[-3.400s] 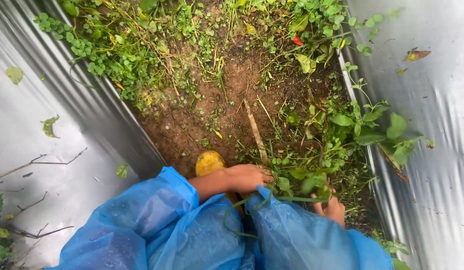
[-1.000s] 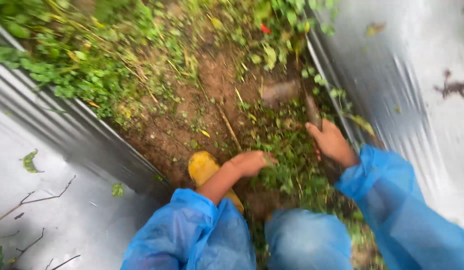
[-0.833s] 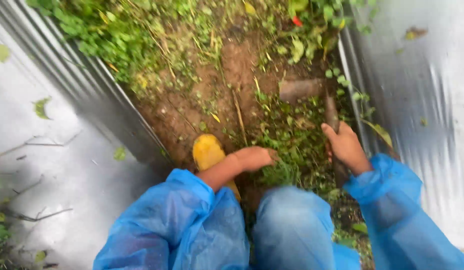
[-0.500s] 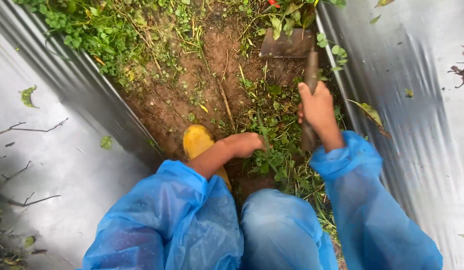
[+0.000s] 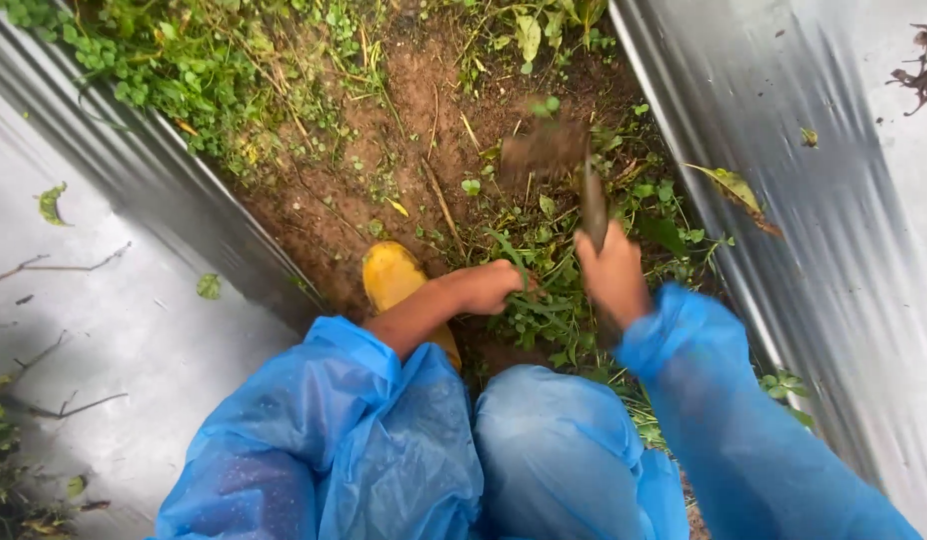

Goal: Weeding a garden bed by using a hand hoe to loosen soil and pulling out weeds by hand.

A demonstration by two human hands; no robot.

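Weeds (image 5: 544,300) by the yellow boot (image 5: 392,277) were gripped in the left hand (image 5: 489,287), its fingers closed, while the right hand (image 5: 614,278) clutched a blurred hoe (image 5: 554,150) over the soil (image 5: 424,100).

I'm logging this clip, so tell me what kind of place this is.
Likely an outdoor garden strip: bare soil and leafy weeds run between two corrugated metal sheets. The right hand grips a hoe-like tool; the left hand grasps weeds.

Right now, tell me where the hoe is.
In the head view, right of centre: the hoe is gripped by the right hand, its blurred blade over the weeds beside the right metal sheet.
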